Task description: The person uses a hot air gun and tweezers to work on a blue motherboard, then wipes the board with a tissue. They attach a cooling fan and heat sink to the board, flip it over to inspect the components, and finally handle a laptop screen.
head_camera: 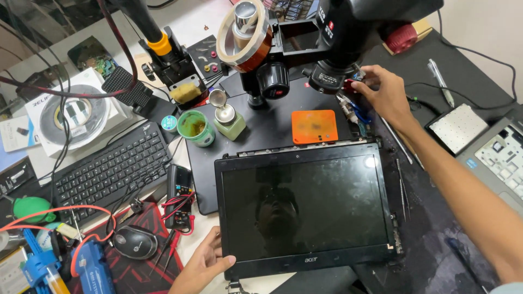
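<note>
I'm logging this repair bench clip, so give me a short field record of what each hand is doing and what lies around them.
left hand: grips the lower left corner of the laptop screen panel
right hand: reaches to the underside of the microscope head
screen: dark, lying flat, face up
behind panel: orange square pad, green jar
left of panel: black keyboard, mouse
far right: opened laptop base
</note>
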